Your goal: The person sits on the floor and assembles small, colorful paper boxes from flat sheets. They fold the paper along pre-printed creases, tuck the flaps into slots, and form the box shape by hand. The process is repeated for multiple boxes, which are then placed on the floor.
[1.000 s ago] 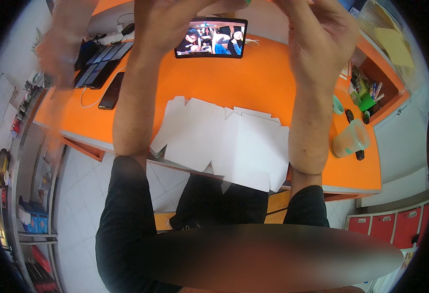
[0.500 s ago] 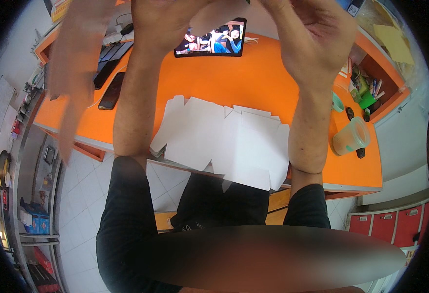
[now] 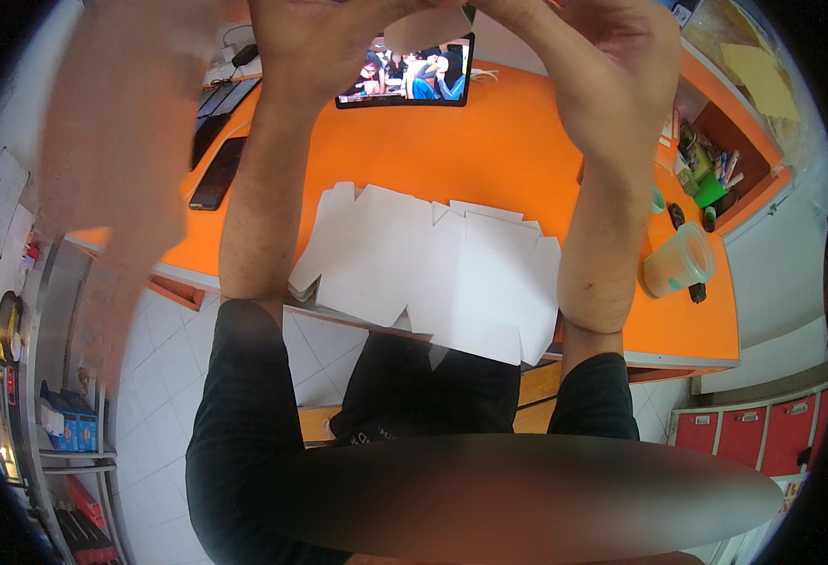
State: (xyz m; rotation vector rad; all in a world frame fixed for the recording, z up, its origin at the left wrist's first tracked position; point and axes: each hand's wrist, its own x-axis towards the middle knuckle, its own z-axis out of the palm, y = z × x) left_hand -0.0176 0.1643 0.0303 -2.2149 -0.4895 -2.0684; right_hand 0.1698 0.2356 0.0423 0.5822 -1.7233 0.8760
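Both my arms reach up over the desk. My left hand (image 3: 312,47) is raised at the top edge, beside a lit tablet (image 3: 403,75). My right hand (image 3: 612,71) is raised too, to the right of the tablet. The fingers of both hands run out of the picture, so whether they hold anything is hidden. Between my forearms lies a stack of white flat cardboard blanks (image 3: 386,250) with notched edges. It overhangs the desk's near edge, and neither hand touches it.
The orange desk (image 3: 433,151) carries a phone (image 3: 216,174) at left and a translucent plastic cup (image 3: 678,259) at right. A green pen holder (image 3: 710,193) stands in the right-hand shelf. A blurred skin-coloured shape (image 3: 122,141) covers the left. Red drawers (image 3: 744,433) stand lower right.
My right hand has shifted slightly, and its wrist sits a little differently. The blurred shape at left has moved left and downward. The tablet's picture has changed. The cardboard blanks stay put.
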